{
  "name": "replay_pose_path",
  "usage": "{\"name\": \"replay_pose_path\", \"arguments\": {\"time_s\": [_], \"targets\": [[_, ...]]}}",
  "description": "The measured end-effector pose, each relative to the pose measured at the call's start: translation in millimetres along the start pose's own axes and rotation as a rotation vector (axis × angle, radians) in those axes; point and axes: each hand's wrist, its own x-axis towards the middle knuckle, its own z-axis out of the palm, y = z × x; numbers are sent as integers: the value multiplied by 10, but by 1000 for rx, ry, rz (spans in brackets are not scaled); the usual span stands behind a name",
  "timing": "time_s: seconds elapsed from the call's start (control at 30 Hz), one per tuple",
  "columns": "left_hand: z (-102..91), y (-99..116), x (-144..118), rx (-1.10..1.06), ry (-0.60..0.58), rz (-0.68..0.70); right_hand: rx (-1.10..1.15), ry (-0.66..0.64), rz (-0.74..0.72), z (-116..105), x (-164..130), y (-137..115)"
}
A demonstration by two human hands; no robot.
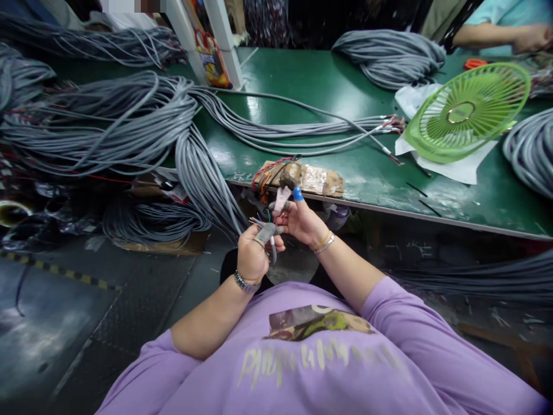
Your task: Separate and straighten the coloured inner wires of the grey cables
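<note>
- Two hands meet in front of my chest, just below the near edge of the green tabletop (328,86).
- My left hand (252,256) is closed in a fist around the grey cable end (264,233), which pokes up out of the grip.
- Thin coloured wires (259,221) fan out of that cable end, pointing up and away from me; the cable's long axis runs roughly upright through the fist.
- My right hand (302,222) sits just right of the wires, fingers pinched around a small pale piece I cannot make out; a blue-taped fingertip (298,195) points up.
- So the wires lie to the left of my right hand, nearly touching it.
- Beyond, a taped wooden block (317,180) rests on the tabletop edge, with grey cable bundles (129,121) and a green fan guard (469,112) further off.
</note>
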Motion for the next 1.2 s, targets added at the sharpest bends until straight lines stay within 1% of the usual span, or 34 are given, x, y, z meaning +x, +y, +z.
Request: {"name": "replay_pose_path", "arguments": {"time_s": [0.1, 0.17, 0.23, 0.3, 0.37, 0.43, 0.47, 0.53, 0.6, 0.63, 0.73, 0.8, 0.9, 1.0, 1.1, 1.2], "targets": [[-44, -39, -43, 40, -16, 15, -185, -38, 73, -68, -93, -57], [-76, -83, -60, 64, -22, 29, -281, -61, 42, -96, -143, -80], [-108, -122, -66, 107, -45, 36, -351, -71, -41, -99, -186, -88], [-133, -137, -62, 202, -129, 18, -432, -81, -117, -78, -221, -80], [-146, -125, -52, 312, -250, -34, -528, -110, -160, -44, -249, -57], [-146, -98, -41, 374, -322, -96, -590, -123, -198, -23, -267, -29], [-144, -85, -37, 373, -318, -119, -594, -106, -223, -23, -272, -18], [-137, -69, -33, 327, -263, -137, -550, -32, -262, -52, -280, -7], [-132, -73, -33, 251, -194, -129, -488, 34, -244, -108, -292, -13], [-131, -80, -33, 212, -167, -119, -469, 40, -214, -138, -301, -18], [-125, -109, -33, 136, -115, -96, -462, -26, -134, -196, -335, -11], [-121, -117, -29, 135, -109, -97, -444, -50, -154, -188, -349, 18], [-124, -106, -19, 206, -174, -112, -423, -51, -200, -130, -347, 61], [-140, -93, -11, 269, -220, -113, -476, -63, -231, -69, -331, 69], [-153, -109, -15, 235, -164, -89, -504, -36, -266, -37, -317, 62], [-146, -138, -24, 140, -80, -67, -480, 10, -258, -25, -306, 78]]}}
